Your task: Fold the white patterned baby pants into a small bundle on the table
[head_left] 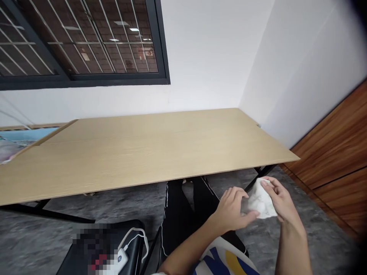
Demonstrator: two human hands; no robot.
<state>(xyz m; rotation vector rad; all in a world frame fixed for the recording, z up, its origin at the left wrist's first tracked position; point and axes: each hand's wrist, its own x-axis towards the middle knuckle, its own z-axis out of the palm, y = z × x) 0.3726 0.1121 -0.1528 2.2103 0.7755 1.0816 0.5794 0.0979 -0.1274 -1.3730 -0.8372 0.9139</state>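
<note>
A crumpled white tissue [261, 200] is pinched at its top between the thumb and fingers of my right hand [282, 198], past the table's front edge and above the floor. Its lower end hangs loose. To its left is my left hand [233, 210], thumb and fingers spread apart. That thumb tip overlaps the tissue's lower left edge; I cannot tell whether it touches. Both hands are over my lap's right side, lower than the wooden tabletop [160, 145].
A window with bars [94, 38] is in the wall behind the table. At lower left, a black chair seat [134, 229] carries a white device with a cable [122, 259] and blurred items. Wooden panelling [338, 160] stands at right. Light blue material [28, 134] shows at far left.
</note>
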